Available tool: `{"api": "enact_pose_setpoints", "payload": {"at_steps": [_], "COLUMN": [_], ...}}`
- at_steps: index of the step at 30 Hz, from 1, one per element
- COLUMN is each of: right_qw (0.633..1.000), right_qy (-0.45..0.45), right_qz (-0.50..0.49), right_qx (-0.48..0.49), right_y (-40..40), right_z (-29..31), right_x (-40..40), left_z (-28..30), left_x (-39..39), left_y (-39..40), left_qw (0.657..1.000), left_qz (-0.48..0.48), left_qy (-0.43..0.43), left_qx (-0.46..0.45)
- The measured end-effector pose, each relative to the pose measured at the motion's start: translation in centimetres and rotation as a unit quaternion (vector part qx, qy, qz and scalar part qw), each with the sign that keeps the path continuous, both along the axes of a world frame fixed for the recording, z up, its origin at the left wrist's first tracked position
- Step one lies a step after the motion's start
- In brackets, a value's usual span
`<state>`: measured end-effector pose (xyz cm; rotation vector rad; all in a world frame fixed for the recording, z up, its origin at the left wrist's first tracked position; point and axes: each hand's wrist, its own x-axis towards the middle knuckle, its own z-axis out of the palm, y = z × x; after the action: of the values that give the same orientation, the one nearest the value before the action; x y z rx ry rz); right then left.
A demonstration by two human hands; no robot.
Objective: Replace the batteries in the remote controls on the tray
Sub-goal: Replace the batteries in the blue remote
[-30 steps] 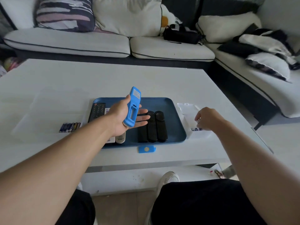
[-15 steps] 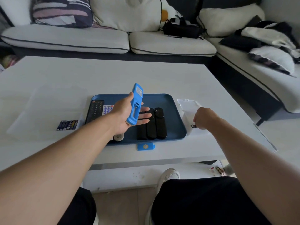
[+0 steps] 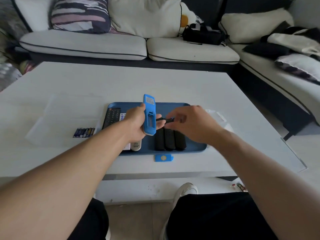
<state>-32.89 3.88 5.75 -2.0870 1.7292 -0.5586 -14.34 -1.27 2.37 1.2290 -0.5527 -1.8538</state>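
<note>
Above the blue plastic tray (image 3: 197,147) on the white counter (image 3: 155,84), the left hand (image 3: 136,123) grips a light, rigid blue-cased remote control (image 3: 149,115) by its sides, open compartment facing up. The right hand (image 3: 188,123) pinches a small, probably slippery dark battery (image 3: 167,120) just beside it.

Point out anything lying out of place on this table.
The blue battery cover lies on the white table just in front of the blue tray, off its blue remote, whose compartment is open. Nothing looks spilled or damaged.
</note>
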Motion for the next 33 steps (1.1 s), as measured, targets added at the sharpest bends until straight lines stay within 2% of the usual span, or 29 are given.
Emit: {"api": "enact_pose_setpoints", "payload": {"at_steps": [4, 8, 10, 12, 14, 22, 30, 33], "right_qw": [0.991, 0.988, 0.987, 0.985, 0.980, 0.954, 0.929, 0.930], "right_qy": [0.119, 0.149, 0.154, 0.161, 0.184, 0.277, 0.328, 0.329], "right_qz": [0.056, 0.049, 0.045, 0.045, 0.054, 0.103, 0.149, 0.130], "right_qx": [-0.024, -0.014, 0.013, 0.036, 0.048, 0.044, 0.079, 0.099], "right_y": [1.3, 0.7, 0.3, -0.2, -0.5, -1.2, -1.3, -2.0], "right_z": [-0.6, -1.5, -1.7, -2.0, -2.4, -3.8, -3.5, -2.7], "right_x": [4.5, 5.3, 5.2, 5.1, 5.2, 6.9, 7.6, 8.5], "left_z": [-0.3, -0.6, -0.8, -1.4, -1.8, -1.4, -3.3, -3.7], "left_x": [0.5, 0.9, 1.0, 1.6, 2.6, 7.9, 14.4, 16.6], "left_y": [-0.1, 0.1, 0.2, -0.1, -0.4, 0.3, 0.0, -0.1], "left_qw": [0.999, 0.999, 0.996, 0.975, 0.938, 0.860, 0.821, 0.799], "left_qz": [0.024, 0.002, 0.005, 0.024, 0.041, 0.136, 0.185, 0.185], "left_qy": [-0.021, -0.048, -0.087, -0.212, -0.323, -0.443, -0.511, -0.547], "left_qx": [0.019, 0.021, -0.004, -0.060, -0.117, -0.213, -0.177, -0.165]}}
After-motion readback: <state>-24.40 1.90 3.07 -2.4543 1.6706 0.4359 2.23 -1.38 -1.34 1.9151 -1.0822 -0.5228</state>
